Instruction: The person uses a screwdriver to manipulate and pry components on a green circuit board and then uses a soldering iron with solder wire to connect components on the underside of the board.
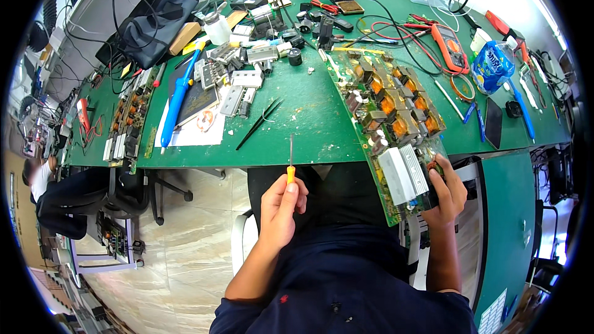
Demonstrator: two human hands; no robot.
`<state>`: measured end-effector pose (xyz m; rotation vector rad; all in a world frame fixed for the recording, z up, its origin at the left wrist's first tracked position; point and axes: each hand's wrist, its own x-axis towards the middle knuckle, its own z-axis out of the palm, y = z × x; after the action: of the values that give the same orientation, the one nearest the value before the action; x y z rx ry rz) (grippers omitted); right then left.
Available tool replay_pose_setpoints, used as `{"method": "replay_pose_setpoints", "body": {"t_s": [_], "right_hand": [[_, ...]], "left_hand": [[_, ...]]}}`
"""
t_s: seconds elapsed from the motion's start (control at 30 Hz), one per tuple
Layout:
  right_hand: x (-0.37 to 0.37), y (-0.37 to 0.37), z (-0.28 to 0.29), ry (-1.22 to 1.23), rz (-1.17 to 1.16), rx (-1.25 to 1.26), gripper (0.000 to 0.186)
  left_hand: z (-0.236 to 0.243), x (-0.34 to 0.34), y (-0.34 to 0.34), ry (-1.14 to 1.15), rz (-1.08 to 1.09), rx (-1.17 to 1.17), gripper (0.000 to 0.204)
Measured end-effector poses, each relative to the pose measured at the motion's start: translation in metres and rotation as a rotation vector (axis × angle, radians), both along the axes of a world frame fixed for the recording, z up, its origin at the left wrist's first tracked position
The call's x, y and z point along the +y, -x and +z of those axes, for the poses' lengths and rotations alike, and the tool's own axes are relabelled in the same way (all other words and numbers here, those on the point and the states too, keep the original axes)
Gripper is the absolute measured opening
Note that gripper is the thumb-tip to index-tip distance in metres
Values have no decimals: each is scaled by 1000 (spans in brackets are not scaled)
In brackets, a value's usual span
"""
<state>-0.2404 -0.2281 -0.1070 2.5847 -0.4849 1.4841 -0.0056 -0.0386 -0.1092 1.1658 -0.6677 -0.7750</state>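
Observation:
In my left hand (281, 210) I grip a small screwdriver (291, 173) by its yellow handle, its thin shaft pointing up over the bench's front edge. My right hand (445, 192) is closed on the lower right side of a large circuit board (387, 117), which has copper coils, dark components and a silver heatsink (399, 173). The board is tilted, with its upper part over the green bench (291, 117) and its lower end beyond the edge. Dark tweezers (253, 127) lie left of it.
Metal parts (241, 80), a blue tool (176, 102) and another board (127, 117) occupy the left. A multimeter (448, 46), blue packet (492, 68) and phone (494, 120) lie right. A black bag (148, 18) is behind. Another person (59, 192) sits at the far left.

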Motion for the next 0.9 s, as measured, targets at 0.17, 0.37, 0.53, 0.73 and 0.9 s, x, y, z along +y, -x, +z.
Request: {"method": "replay_pose_setpoints", "body": {"t_s": [0.17, 0.37, 0.53, 0.73, 0.9], "right_hand": [[3, 15, 5, -47, 14, -42, 29], [12, 46, 14, -112, -17, -121, 25], [11, 73, 24, -213, -178, -248, 28], [-22, 146, -41, -565, -162, -672, 59], [-31, 119, -13, -548, -79, -781, 68]], "left_hand": [[0, -5, -6, -1, 10, -19, 29], [10, -24, -14, 75, 93, -39, 32], [22, -65, -27, 170, 152, -42, 36], [56, -193, -33, 246, 190, -99, 33], [53, -256, -28, 328, 123, -131, 35]]}}
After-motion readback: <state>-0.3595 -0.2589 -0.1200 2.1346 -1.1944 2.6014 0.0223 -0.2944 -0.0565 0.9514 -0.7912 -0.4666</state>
